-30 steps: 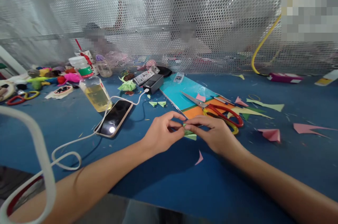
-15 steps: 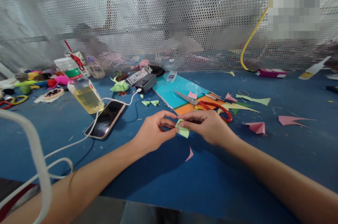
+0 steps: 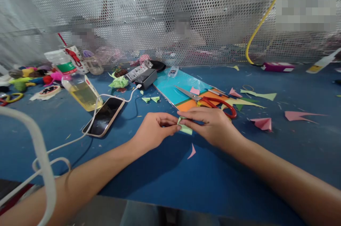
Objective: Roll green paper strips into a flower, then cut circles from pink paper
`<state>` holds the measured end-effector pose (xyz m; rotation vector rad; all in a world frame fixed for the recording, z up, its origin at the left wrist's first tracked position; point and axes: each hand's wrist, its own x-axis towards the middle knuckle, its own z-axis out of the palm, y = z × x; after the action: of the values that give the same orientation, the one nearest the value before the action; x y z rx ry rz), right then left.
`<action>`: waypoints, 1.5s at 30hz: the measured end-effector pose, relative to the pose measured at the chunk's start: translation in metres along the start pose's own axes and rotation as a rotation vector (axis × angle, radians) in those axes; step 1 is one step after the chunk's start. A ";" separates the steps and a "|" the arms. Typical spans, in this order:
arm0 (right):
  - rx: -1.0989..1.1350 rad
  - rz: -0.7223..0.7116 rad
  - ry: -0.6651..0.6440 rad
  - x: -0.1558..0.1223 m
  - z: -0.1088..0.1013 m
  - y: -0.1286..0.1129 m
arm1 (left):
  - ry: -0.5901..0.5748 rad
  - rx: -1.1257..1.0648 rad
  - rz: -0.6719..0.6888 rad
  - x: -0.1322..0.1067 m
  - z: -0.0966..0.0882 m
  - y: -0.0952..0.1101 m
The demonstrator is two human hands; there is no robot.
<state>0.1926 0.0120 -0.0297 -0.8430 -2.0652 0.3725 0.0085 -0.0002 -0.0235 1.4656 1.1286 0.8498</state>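
Observation:
A small folded piece of light green paper [image 3: 184, 128] is held between both my hands just above the blue table [image 3: 165, 180]. My left hand [image 3: 152, 132] pinches its left edge with thumb and fingertips. From the right, my right hand [image 3: 210, 125] covers and pinches the paper, its fingers pressed together along the upper edge. A small pink paper scrap [image 3: 191, 152] lies on the table just below my hands.
Red-handled scissors [image 3: 210, 101] lie on teal and orange paper sheets [image 3: 181, 89] behind my hands. A phone [image 3: 103, 116] with a white cable, a bottle of yellow liquid [image 3: 80, 89], a black charger [image 3: 145, 79], pink and green paper offcuts [image 3: 262, 123] and a perforated metal screen [image 3: 160, 13] surround the spot.
Both hands have pressed closer over the green paper, and the left fingers have closed down on it. The view has shifted slightly.

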 end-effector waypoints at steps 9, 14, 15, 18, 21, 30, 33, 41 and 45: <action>-0.144 -0.172 -0.118 -0.002 -0.005 -0.004 | -0.013 -0.090 -0.016 0.003 0.002 -0.003; -0.172 -0.122 -0.155 -0.003 -0.004 -0.007 | -0.024 -0.033 -0.002 0.002 0.003 -0.004; -0.149 -0.063 -0.109 -0.002 -0.003 -0.008 | -0.012 -0.041 -0.003 0.002 0.003 -0.002; -0.043 0.153 0.002 -0.001 -0.002 -0.010 | 0.039 -0.063 -0.022 0.002 0.002 0.001; 0.031 0.237 -0.034 0.002 -0.004 -0.011 | 0.009 -0.034 -0.051 0.004 -0.001 0.000; 0.073 0.358 0.018 0.005 -0.009 -0.005 | 0.023 0.659 0.168 0.017 -0.030 0.038; 0.062 0.340 0.023 0.002 -0.007 0.003 | 0.101 0.993 0.161 0.046 -0.044 0.046; 0.054 0.368 0.036 0.004 -0.004 0.008 | -0.069 1.049 0.017 0.109 -0.082 0.015; 0.063 0.403 0.019 0.005 -0.005 0.005 | -0.112 1.028 0.109 0.106 -0.087 0.012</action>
<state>0.1964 0.0193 -0.0267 -1.2198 -1.8496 0.6404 -0.0376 0.1271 -0.0013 2.3780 1.4962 0.2032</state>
